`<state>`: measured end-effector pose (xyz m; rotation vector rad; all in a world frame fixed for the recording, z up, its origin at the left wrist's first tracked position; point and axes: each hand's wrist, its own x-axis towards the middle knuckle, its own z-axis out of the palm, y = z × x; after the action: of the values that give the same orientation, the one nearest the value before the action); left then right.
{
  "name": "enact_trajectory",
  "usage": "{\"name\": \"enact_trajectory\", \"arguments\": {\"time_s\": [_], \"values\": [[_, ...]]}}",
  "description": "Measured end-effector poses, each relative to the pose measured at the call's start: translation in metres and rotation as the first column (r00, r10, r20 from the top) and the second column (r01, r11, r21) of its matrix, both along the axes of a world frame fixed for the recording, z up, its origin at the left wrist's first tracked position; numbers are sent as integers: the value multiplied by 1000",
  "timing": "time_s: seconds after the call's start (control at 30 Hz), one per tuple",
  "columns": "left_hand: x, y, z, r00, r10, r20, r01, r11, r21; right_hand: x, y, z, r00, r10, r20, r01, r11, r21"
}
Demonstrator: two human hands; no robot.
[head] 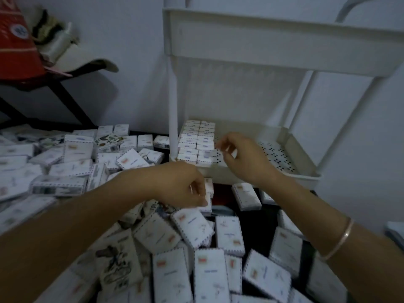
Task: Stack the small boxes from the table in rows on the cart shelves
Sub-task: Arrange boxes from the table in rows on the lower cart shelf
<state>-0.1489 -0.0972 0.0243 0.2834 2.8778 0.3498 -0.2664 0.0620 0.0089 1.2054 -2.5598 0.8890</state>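
Head cam: left hand has its fingers pinched on a small box, low over the counter. Right hand hovers above the cart shelf, beside the rows of boxes - fingers curled, can't tell if they're holding anything.

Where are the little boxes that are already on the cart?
In the head view, the stacked boxes sit at the left end of the lower cart shelf, beside the white post, left of the right hand.
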Motion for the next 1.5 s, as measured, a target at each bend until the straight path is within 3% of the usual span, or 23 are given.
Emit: {"name": "enact_trajectory", "arguments": {"time_s": [0.07,0.17,0.27,0.33,0.5,0.67,0.8,0.93,1.03,1.13,1.2,1.3,1.4,1.5], "values": [[10,-8,-2,1000,-6,16,9,990,-142,23,13,2,998,45,39,-48,996,80],[22,-11,-10,999,-29,-44,12,938,-348,46,29,-3,989,87,123,-123,936,330],[30,-9,-18,996,-3,-87,-21,961,-277,55,41,-12,986,74,152,-148,807,571],[35,-9,-22,993,16,-113,-40,977,-210,58,48,-16,977,43,210,-165,775,610],[40,-8,-28,987,118,-107,-114,993,37,61,59,-19,934,50,354,-258,778,572],[34,-3,-27,986,158,-50,-136,942,308,62,60,-21,908,97,408,-328,772,545],[26,-2,-22,983,183,-32,-155,903,402,57,59,-19,914,109,392,-322,783,533],[12,-1,-9,981,180,-74,-135,904,406,46,61,-18,957,46,287,-204,809,552],[-7,-1,6,974,184,-133,-125,923,363,33,62,-18,925,-32,378,-127,913,388],[-38,-1,23,933,224,-281,-115,927,356,18,61,-14,818,-47,573,-20,994,110],[-64,-2,33,874,232,-427,-118,954,276,6,58,-8,805,-21,592,40,999,-19],[-113,-3,43,796,167,-582,-210,978,-7,-22,47,0,869,-83,488,132,989,-67],[-164,-5,52,823,105,-558,-310,906,-288,-61,31,5,863,-111,493,210,966,-150],[-204,-15,55,842,83,-533,-365,815,-449,-100,14,5,888,-158,432,255,950,-178]]}}
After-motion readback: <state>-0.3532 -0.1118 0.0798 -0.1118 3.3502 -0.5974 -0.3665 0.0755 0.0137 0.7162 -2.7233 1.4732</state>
